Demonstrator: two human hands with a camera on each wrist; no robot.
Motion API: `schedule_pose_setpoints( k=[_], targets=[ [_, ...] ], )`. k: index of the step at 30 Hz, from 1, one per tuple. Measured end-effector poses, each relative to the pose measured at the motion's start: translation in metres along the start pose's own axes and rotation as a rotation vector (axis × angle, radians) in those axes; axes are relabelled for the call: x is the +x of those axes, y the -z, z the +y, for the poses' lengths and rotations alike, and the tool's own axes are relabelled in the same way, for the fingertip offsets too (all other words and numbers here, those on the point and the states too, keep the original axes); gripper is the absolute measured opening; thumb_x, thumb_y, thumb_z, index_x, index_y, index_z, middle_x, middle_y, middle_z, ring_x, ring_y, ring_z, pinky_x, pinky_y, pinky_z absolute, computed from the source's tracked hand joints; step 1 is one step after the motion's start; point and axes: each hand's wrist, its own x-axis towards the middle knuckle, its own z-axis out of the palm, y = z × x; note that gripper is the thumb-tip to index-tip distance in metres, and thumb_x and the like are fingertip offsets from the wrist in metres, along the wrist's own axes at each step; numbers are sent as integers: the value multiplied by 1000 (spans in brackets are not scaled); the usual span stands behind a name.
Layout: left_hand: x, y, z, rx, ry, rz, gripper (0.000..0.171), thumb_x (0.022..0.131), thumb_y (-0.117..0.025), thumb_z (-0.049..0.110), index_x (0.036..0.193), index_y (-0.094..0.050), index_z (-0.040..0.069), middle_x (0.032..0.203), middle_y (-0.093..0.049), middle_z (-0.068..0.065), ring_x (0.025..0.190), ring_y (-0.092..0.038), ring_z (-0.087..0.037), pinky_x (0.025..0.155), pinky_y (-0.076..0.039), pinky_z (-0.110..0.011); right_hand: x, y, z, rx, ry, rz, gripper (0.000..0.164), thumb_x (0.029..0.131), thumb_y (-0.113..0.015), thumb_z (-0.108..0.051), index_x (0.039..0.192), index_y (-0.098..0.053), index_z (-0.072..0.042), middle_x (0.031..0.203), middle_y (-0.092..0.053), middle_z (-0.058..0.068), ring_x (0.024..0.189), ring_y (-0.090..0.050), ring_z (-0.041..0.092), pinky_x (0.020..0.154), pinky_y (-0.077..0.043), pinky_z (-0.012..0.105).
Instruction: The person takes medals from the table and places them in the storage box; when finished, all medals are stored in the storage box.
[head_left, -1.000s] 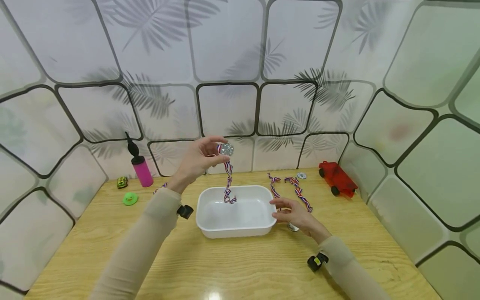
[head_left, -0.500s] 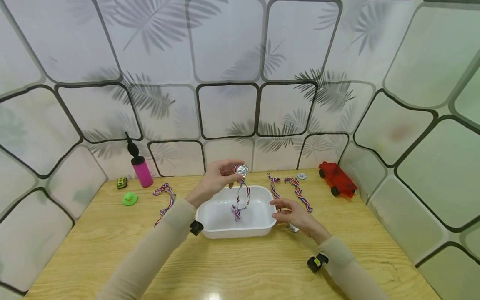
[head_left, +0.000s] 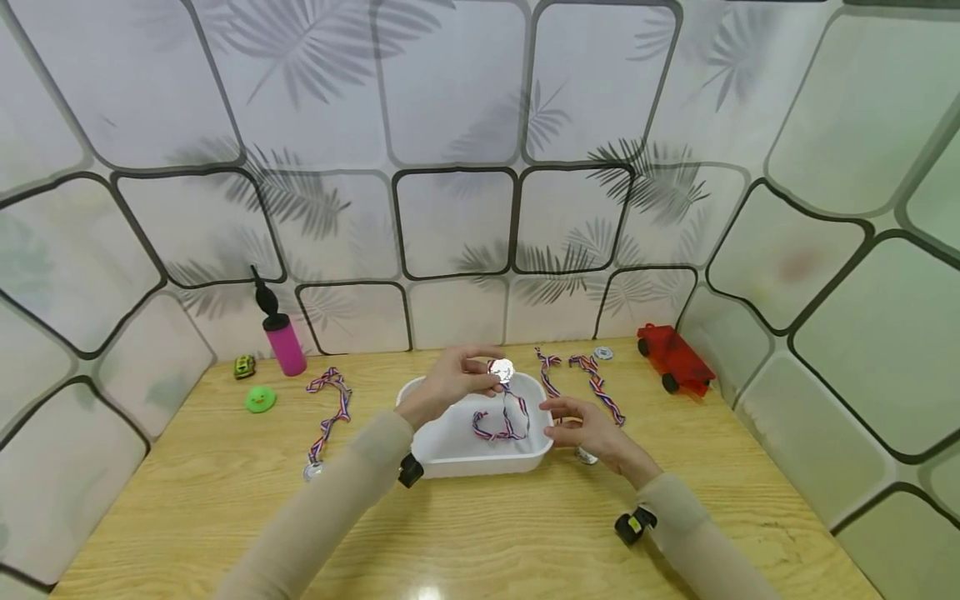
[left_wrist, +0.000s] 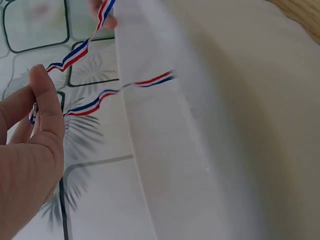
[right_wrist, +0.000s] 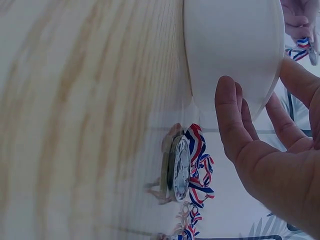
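My left hand [head_left: 448, 385] pinches a silver medal [head_left: 502, 371] over the white tub [head_left: 480, 468]. From it a red, white and blue ribbon [head_left: 511, 435] trails down into the tub; in the left wrist view the striped ribbon [left_wrist: 95, 103] stretches away from the fingers. At the tub's right end, the fingers of my right hand [head_left: 588, 431] are spread and loosely bent, with fingertips at the rim and outer wall. Beside that hand another medal [right_wrist: 179, 167] rests on the table near its bunched ribbon [right_wrist: 200, 170].
Left of the tub lies a medal [head_left: 313, 472] with its ribbon [head_left: 343, 404]. Ribbons [head_left: 597, 385] and a medal [head_left: 603, 352] lie behind my right hand. A red toy car [head_left: 675, 358], pink pump [head_left: 285, 343], green duck [head_left: 260, 399] and small yellow-green toy car [head_left: 244, 366] stand farther back.
My left hand has moved right and down with the medal, bringing its ribbon down into the tub. The medal on the left has come into view. The right hand stays at the tub.
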Motion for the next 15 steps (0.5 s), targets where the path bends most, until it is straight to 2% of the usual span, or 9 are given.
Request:
schedule_pose_setpoints(
  k=[4, 9, 15],
  targets=[
    [4, -5, -9, -41, 62, 0, 44, 89, -62, -11, 132, -56, -5, 86, -68, -13, 73, -70, -14, 80, -61, -34, -1, 1, -2, 1, 7, -6, 54, 92, -69, -14, 139, -47, 4, 136, -48, 29, 102, -62, 20, 89, -58, 39],
    [3, -10, -22, -15, 146, -9, 41, 90, -61, -10, 130, -59, -3, 83, -64, -9, 73, -69, -14, 85, -60, -38, -1, 0, -2, -8, 7, -13, 54, 93, -68, -16, 140, -47, 3, 135, -48, 28, 102, -62, 20, 89, -58, 39],
    [-1, -13, -34, -6, 231, 21, 42, 91, -56, -14, 131, -58, -4, 88, -66, -13, 74, -68, -14, 82, -60, -32, 0, 0, 0, -15, -2, 2, 54, 92, -69, -17, 139, -48, 1, 133, -50, 28, 103, -63, 20, 88, -58, 36]
  ],
)
